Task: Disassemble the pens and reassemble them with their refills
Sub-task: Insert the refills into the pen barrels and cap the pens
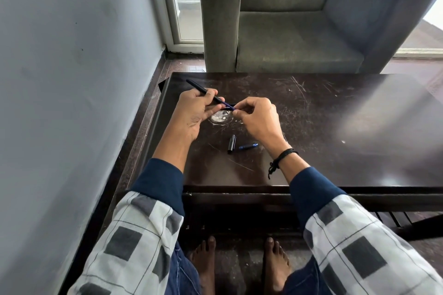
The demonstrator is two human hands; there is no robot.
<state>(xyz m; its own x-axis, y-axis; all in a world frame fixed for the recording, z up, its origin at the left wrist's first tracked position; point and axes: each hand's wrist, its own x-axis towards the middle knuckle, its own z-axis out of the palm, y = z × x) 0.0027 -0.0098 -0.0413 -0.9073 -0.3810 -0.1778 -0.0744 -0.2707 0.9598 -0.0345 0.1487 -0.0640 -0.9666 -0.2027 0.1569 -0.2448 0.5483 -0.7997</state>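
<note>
One pen barrel lies gripped in the left hand, its refill pinched by the right hand.

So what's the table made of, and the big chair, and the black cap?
The table looks like dark wood with a glossy finish: it reflects light and shows pale scratches. The chair looks covered in grey cloth, matte and fuzzy. The cap is probably plastic, smooth and black with a slight shine.
</note>
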